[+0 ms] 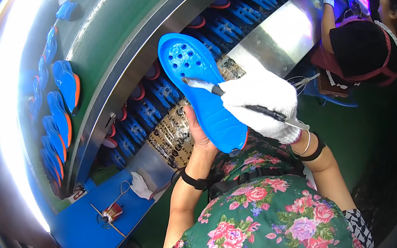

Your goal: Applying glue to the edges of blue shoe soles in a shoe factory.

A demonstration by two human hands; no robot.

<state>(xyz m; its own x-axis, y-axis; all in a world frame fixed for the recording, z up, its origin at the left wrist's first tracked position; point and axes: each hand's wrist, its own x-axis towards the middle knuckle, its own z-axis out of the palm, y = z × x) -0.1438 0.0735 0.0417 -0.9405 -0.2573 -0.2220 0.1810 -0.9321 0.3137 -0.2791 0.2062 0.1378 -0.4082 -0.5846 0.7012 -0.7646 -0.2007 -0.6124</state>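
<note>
My bare left hand [198, 133] grips a blue shoe sole [212, 115] by its left edge, with the thumb showing along the side and the other fingers hidden underneath. The sole is tilted up toward me, round holes at its far end, ridges across its near half and a bit of orange at the near edge. In a white knit glove, my right hand [262, 101] is closed around a thin brush [203, 84]. The bristles touch the sole's upper face just below the holes, and this face looks wet and shiny there.
Several blue-and-orange soles stand on a green conveyor belt [112, 28] at the left, bordered by a metal rail. Behind the sole, a rack [150, 112] holds more blue pieces beside taped cardboard [173, 137]. A white glove [140, 185] lies on a blue table [87, 224]. A co-worker [358, 50] works at far right.
</note>
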